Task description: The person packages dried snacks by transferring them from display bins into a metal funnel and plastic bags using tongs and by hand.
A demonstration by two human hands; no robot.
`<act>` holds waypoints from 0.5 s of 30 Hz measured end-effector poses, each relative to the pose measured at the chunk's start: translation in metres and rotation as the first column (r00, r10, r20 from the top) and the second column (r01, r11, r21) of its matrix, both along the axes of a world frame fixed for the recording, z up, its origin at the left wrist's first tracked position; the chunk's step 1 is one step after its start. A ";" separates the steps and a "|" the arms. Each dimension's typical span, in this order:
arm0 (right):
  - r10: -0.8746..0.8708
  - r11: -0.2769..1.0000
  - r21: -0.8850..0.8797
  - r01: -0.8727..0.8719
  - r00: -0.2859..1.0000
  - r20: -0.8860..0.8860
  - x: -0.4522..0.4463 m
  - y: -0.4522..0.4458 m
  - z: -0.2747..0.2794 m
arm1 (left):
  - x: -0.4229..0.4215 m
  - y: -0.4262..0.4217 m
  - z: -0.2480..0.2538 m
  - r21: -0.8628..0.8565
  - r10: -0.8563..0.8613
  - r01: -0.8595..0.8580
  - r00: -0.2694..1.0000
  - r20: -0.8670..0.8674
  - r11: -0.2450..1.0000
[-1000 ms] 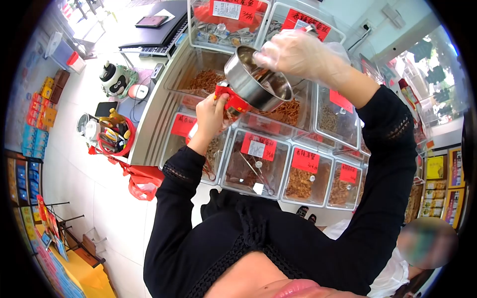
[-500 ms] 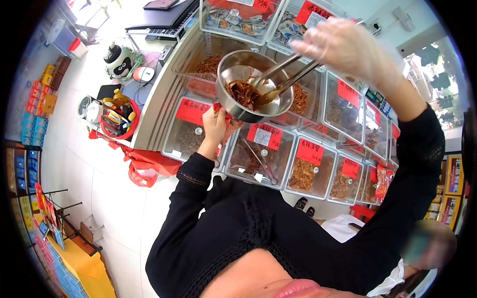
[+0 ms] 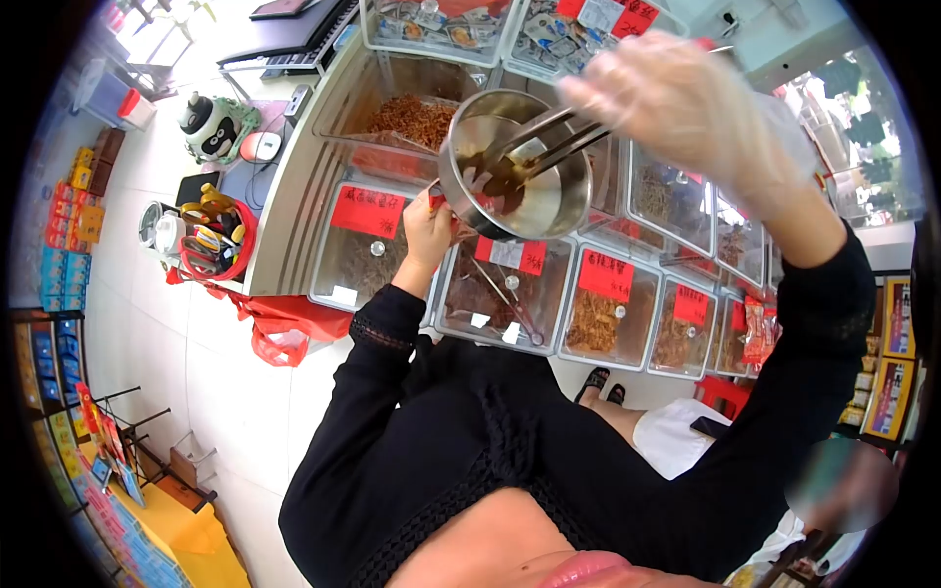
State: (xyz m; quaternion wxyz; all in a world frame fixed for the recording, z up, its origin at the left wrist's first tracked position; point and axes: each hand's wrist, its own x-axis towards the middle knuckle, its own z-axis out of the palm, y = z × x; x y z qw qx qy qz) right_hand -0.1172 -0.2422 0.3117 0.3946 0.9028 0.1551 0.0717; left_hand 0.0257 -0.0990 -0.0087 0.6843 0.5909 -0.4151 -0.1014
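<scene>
Held above the bins is a tilted metal bowl (image 3: pixel 569 201), with my left hand (image 3: pixel 428 233) closed at its near left side, by a small red part. Inside it there is brown, shiny residue or liquid, partly hidden by the tongs. My right hand (image 3: pixel 667 113), in a clear plastic glove, grips metal tongs (image 3: pixel 564 142) whose tips reach down into the bowl. Behind the bowl, an open clear bin (image 3: pixel 338 118) holds reddish-brown shredded food (image 3: pixel 412 120). Lidded bins with red handwritten labels (image 3: pixel 368 212) stand below and around the bowl.
A second pair of tongs (image 3: pixel 515 304) lies on a bin lid. At left on the counter are a red basket of tools (image 3: pixel 247 245), a mouse (image 3: pixel 260 147) and a bottle (image 3: pixel 211 127). A red bag (image 3: pixel 279 338) hangs below. Another person's leg (image 3: pixel 613 412) shows at lower right.
The dark shredded food seen in the bowl before no longer shows there. The bowl has shifted slightly right in view, exposing more of the open bin. The tongs stay inside the bowl.
</scene>
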 end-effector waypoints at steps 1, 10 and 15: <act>-0.023 0.999 -0.028 0.023 1.000 -0.013 -0.006 0.001 0.011 | 0.000 0.001 0.001 0.037 0.001 -0.001 1.000 -0.002 0.999; -0.448 0.874 0.270 0.405 0.885 0.124 -0.083 -0.083 -0.020 | 0.013 0.001 -0.021 0.135 0.131 -0.143 0.987 0.094 0.980; -0.807 0.479 0.425 0.768 0.576 -0.132 -0.114 -0.125 -0.115 | 0.020 0.018 -0.040 0.119 0.223 -0.261 0.938 0.264 0.958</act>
